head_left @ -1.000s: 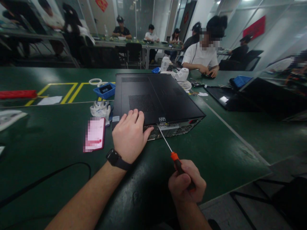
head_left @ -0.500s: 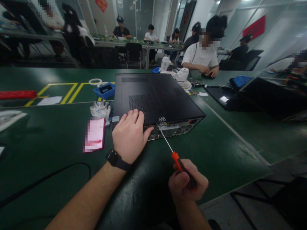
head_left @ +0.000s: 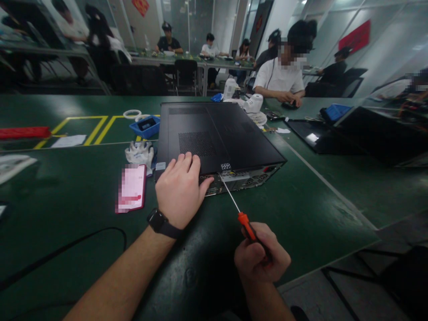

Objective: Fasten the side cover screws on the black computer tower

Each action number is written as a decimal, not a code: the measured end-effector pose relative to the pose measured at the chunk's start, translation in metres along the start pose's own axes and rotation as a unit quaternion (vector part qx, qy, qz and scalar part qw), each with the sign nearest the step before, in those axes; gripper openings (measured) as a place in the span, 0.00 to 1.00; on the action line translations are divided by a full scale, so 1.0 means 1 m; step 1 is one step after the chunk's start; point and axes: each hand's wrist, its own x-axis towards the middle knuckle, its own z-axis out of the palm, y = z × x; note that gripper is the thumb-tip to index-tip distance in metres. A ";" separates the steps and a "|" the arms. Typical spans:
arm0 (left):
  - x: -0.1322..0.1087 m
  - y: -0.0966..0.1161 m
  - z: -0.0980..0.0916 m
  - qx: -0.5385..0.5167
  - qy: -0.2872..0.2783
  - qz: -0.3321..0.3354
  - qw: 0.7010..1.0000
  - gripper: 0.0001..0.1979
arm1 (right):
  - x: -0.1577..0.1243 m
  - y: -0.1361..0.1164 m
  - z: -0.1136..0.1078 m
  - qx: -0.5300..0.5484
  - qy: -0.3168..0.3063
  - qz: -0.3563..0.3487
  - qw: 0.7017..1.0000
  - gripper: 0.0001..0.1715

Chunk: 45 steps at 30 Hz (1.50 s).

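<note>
A black computer case (head_left: 240, 133) lies flat on the green table, its back panel with ports and fan grille towards me. My left hand (head_left: 180, 187) rests on the case's near left edge, fingers stretched over the top, thumb out along the back panel. In my right hand (head_left: 262, 254) is a screwdriver (head_left: 244, 219) with an orange and black handle, gripped in closed fingers. Its thin shaft slants up and left, and the tip meets the back edge of the case beside a small checkered label (head_left: 226, 166). Whether a screw sits under the tip is too small to tell.
Left of the case are a pink phone (head_left: 132, 187), gloves (head_left: 140, 154) and a blue tray (head_left: 145, 129). A black cable (head_left: 73, 249) curves along the near left. White fan parts (head_left: 254, 104) and a dark flat screen (head_left: 310, 138) lie right. A co-worker (head_left: 281, 76) sits across the table.
My right hand's fingers and the screwdriver handle have turned slightly, the tip staying at the same spot. My left hand stays on the case.
</note>
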 end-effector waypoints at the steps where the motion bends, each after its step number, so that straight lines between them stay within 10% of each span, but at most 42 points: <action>1: 0.000 0.000 0.000 -0.001 -0.001 0.000 1.000 0.27 | 0.000 0.001 0.001 0.010 0.013 0.011 1.000 0.15; 24: -0.001 -0.001 0.002 -0.002 0.003 -0.001 1.000 0.27 | 0.005 -0.007 0.017 0.116 0.118 0.043 0.985 0.14; 45: -0.001 -0.001 0.002 0.011 0.007 0.004 1.000 0.25 | 0.000 0.001 -0.001 0.007 0.040 0.036 0.999 0.14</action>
